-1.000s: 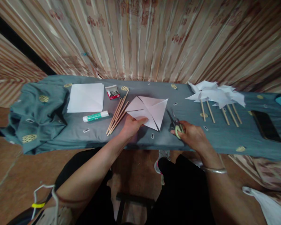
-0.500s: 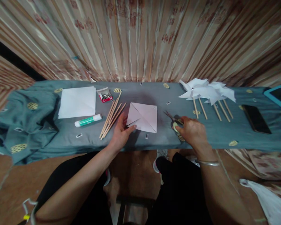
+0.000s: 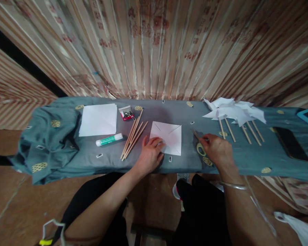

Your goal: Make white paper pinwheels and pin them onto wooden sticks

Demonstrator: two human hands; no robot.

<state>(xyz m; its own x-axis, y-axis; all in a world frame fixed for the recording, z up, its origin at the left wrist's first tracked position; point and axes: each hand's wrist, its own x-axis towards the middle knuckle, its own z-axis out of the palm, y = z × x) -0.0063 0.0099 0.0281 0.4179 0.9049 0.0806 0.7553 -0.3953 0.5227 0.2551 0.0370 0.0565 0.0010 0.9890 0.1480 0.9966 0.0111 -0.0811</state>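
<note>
Cut sheet [image 3: 172,135]: flat on the bench [image 3: 169,112], centre of the frame; diagonal slits show at its upper corners.
Left hand [image 3: 150,155]: fingers bent and loosely parted over the sheet's lower left; no closed grip on the paper is visible.
Right hand [image 3: 217,148]: fingers drawn together on the scissors [image 3: 198,147], right of centre; firmness not readable from where I stand.
Slit hazard: a sideways drag of the left hand could tear the paper past a slit's end or crease a flap.
Blade hazard: tips point to the upper left; a leftward sweep could snag the sheet's right edge.
Stick hazard: the wooden sticks [image 3: 134,136] lie just left of the left hand; a wide knuckle could set them rolling.
Front edge: crosses the frame below the hands, under both forearms; a pull on the draped cloth there could shift everything.
Free room: widest above the sheet, toward the curtain [image 3: 154,61]; limited leftward by the sticks and red box [image 3: 127,116], at upper right by the paper pinwheels [image 3: 236,111].
</note>
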